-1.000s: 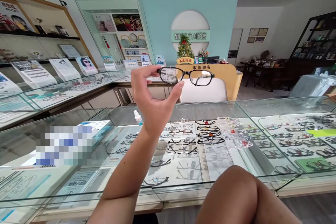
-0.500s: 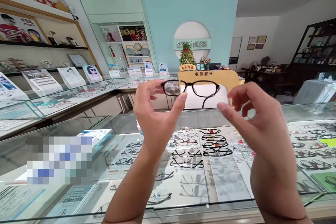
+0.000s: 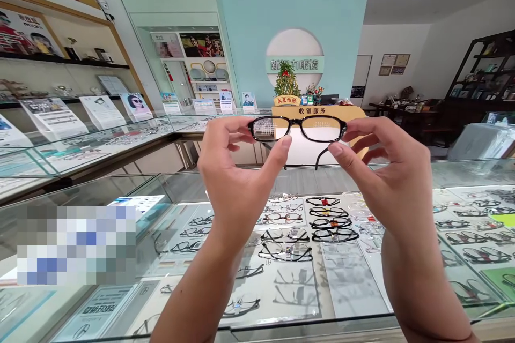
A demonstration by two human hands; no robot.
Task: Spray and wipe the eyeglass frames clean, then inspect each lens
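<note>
A pair of black-framed eyeglasses (image 3: 295,122) is held up level above the glass counter, lenses toward the far wall. My left hand (image 3: 237,166) grips its left end, with the thumb near the lower rim of the left lens and the fingers behind. At the opposite end, my right hand (image 3: 378,166) has thumb and fingers closed around the right hinge area. Both temple arms hang behind the frame, and their curved tips show below the lenses. Pale grid-like reflections lie on both lenses.
Below my hands, a glass display counter (image 3: 354,278) holds several rows of eyeglasses (image 3: 333,235). Another glass case (image 3: 96,144) with upright display cards runs along the left. Farther back stands a yellow cashier desk (image 3: 358,112) with a plant (image 3: 286,83).
My right hand has moved left and closed on the right end of the eyeglasses. The frame has shifted slightly right and up, and both temple tips now show. The view has shifted slightly.
</note>
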